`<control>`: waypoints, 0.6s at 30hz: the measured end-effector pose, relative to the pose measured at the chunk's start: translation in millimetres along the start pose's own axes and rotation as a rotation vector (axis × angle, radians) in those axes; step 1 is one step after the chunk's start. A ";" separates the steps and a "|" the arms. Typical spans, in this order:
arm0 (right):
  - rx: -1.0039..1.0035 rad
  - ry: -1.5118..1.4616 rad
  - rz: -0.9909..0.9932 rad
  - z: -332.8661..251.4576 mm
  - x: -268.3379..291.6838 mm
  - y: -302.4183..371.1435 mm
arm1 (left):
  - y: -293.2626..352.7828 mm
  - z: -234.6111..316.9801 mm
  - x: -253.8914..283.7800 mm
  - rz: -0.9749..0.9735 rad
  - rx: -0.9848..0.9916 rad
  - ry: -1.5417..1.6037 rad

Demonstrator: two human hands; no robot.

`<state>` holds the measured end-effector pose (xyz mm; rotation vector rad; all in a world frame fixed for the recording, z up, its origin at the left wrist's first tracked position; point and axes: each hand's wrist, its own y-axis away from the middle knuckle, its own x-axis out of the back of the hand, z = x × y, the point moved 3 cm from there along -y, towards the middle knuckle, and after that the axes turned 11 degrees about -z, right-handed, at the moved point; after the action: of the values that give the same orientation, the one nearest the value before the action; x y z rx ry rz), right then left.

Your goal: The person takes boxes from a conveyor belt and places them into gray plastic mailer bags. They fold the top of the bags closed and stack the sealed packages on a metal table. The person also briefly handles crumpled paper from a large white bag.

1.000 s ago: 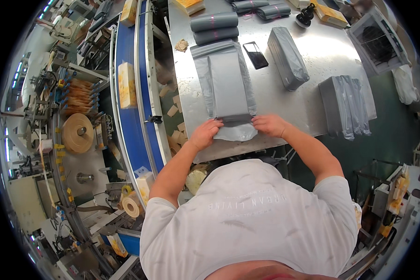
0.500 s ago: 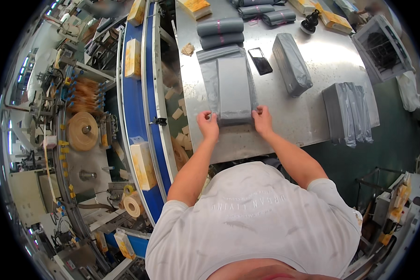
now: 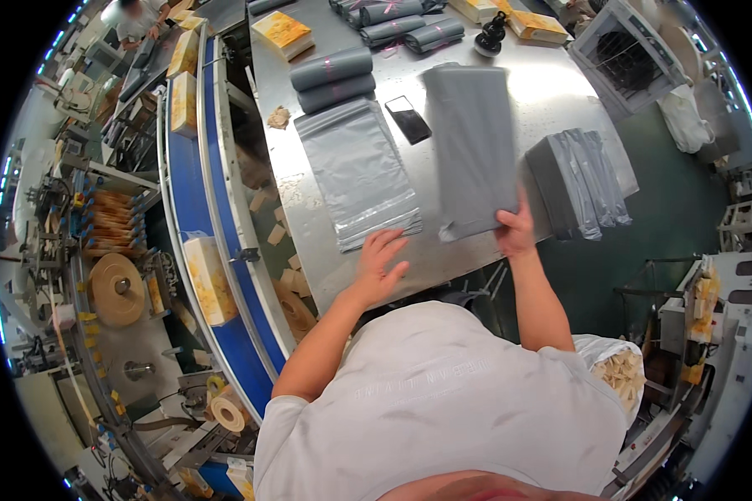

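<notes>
The right hand (image 3: 515, 231) that I watch is holding a grey package (image 3: 476, 150) by its lower right corner, with the thumb laid on the upper face. The package is long and wrapped in plastic, and its outline comes to me blurred, so I cannot tell if it rests on the tabletop (image 3: 564, 96) or is lifted from it. The left hand (image 3: 382, 265) has its fingers spread wide and holds nothing that I can see. Its fingertips are at the lower edge of a pile of flat grey bags (image 3: 359, 175); whether they touch it, I cannot say for sure.

Between the bags and the package I see a dark phone (image 3: 409, 121), lying flat. Just beyond the bags there are two grey rolls (image 3: 332, 71), side by side. To the right of the package, a row of grey packs (image 3: 578, 185) stands near the tabletop's edge. Farther away I find a black object (image 3: 490, 35) with rounded shape, and a yellow-and-white pack (image 3: 282, 35) at the far left. Past the tabletop, on the left, a blue conveyor belt (image 3: 194, 175) carries similar packs.
</notes>
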<state>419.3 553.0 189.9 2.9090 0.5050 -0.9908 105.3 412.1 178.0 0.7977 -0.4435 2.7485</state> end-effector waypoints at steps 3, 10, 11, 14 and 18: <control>0.188 0.612 0.151 -82.4 58.6 23.1 | 32.0 -27.7 -13.9 -0.040 0.119 0.109; -0.490 2.204 0.412 -107.4 149.2 74.3 | 69.5 -49.3 -22.6 -0.126 0.318 0.320; -0.509 2.330 0.490 -92.7 118.0 63.6 | 71.5 -46.8 -19.9 -0.111 0.313 0.287; -0.214 2.344 0.466 -63.0 69.5 45.5 | 62.2 -34.1 -15.2 -0.090 0.265 0.220; -0.626 1.724 0.049 -0.1 70.0 10.2 | 57.8 -26.3 -17.8 -0.081 0.248 0.172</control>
<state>474.7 564.0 147.4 2.3163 0.5039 1.5760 89.2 365.3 134.3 0.6096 -0.0360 2.7989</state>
